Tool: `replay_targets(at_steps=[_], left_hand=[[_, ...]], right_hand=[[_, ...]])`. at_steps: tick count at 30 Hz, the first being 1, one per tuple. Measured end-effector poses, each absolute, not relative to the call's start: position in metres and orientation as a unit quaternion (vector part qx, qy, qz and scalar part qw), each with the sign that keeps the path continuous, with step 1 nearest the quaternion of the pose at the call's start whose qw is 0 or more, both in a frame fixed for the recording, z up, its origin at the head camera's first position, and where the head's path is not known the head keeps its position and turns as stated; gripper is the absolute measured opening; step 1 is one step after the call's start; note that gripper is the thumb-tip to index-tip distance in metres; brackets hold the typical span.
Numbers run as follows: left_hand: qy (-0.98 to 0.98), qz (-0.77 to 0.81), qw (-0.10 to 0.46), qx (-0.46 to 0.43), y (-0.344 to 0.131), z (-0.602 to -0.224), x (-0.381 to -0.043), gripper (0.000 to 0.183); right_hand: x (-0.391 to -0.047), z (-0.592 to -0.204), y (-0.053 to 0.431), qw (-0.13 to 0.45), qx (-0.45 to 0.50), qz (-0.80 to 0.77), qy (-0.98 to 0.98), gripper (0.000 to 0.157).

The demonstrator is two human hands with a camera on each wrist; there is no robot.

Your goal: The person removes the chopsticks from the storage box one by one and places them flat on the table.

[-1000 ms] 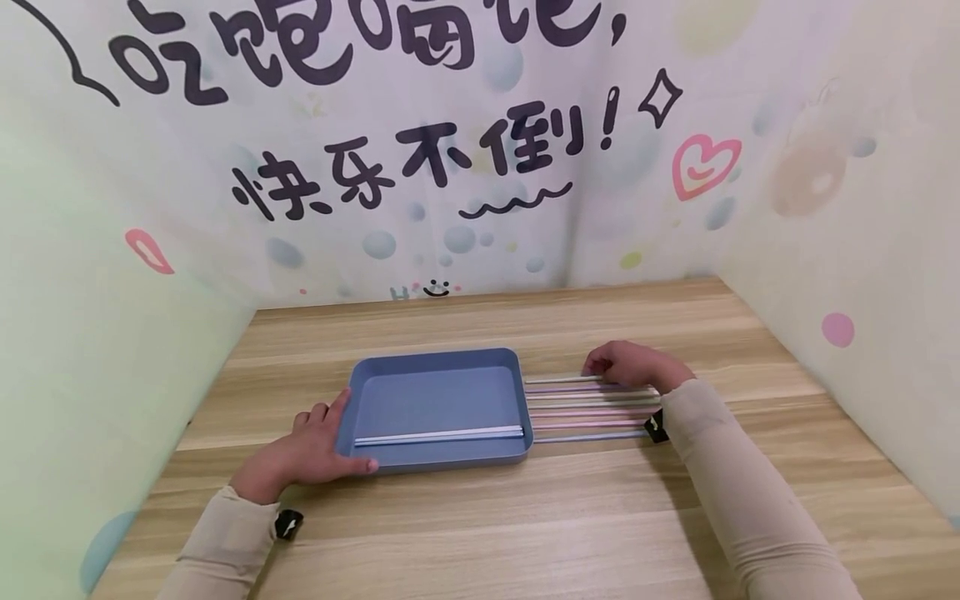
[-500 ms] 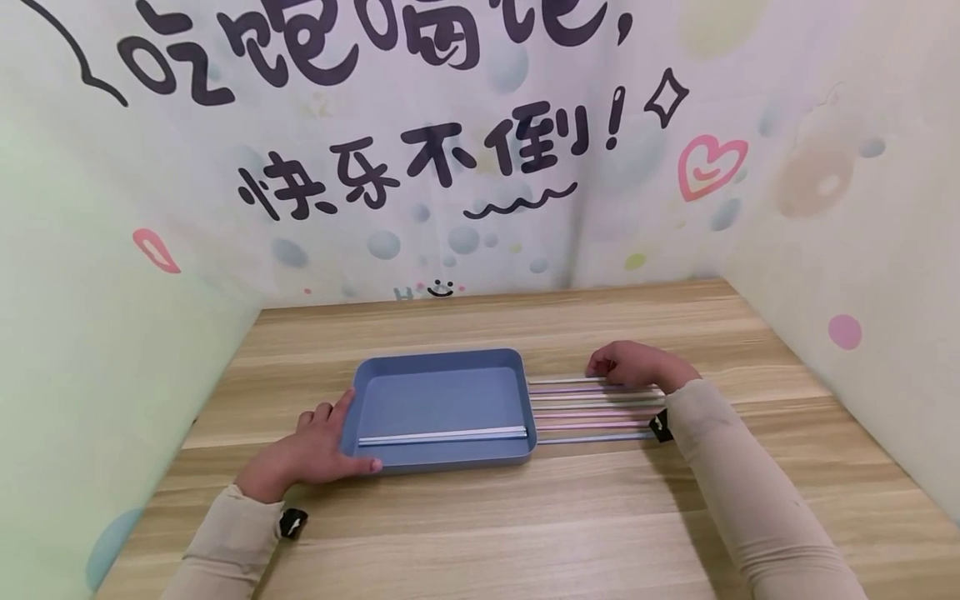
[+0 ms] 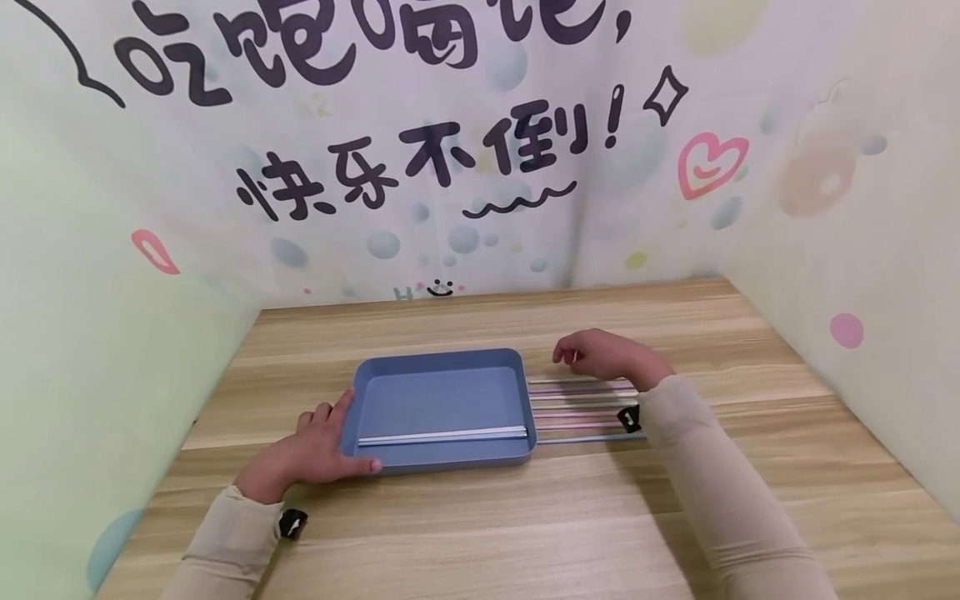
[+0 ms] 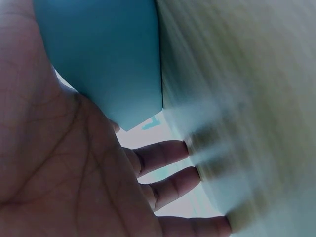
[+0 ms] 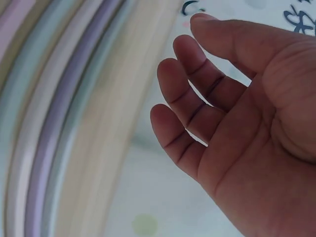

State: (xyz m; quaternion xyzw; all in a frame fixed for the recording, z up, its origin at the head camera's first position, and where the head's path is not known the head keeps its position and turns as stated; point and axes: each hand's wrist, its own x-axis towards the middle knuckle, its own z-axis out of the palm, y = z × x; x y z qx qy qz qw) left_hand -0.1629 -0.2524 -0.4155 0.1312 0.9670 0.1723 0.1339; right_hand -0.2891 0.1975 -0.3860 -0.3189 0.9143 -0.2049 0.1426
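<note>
A shallow blue tray (image 3: 442,392) lies on the table, with thin, pale straw-like sticks (image 3: 442,436) side by side near its front wall. My left hand (image 3: 307,454) rests at its front left corner, thumb along the front wall. In the left wrist view the tray's outer wall (image 4: 108,59) is by the palm, and several fingertips touch the table. Right of the tray lie several pastel sticks (image 3: 577,414) in parallel, partly hidden by my right forearm. My right hand (image 3: 603,354) hovers behind them, fingers loosely bent and holding nothing. A purple stick (image 5: 55,123) shows in the right wrist view.
The wood-grain table (image 3: 480,533) ends at a printed cloth wall (image 3: 420,242) at the back, with side walls left and right. Each wrist carries a small black device (image 3: 292,524).
My right hand has lifted off the rearmost sticks and shifted left toward the tray, with nothing in its fingers. The left hand and the tray have stayed in place.
</note>
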Motion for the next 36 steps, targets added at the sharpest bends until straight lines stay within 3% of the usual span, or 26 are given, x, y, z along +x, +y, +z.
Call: replay_targets(at_steps=[10,36], left_hand=[[0.968,0.168,0.135,0.128,-0.252,-0.416,-0.163,0.125],[0.968,0.168,0.137,0.126,-0.252,-0.417,-0.163,0.125]], right_hand=[[-0.282,-0.375,0.153,0.114,-0.373,-0.211,0.896,0.022],[-0.263,-0.368,0.066,0.16,-0.401,-0.222,0.874,0.024]])
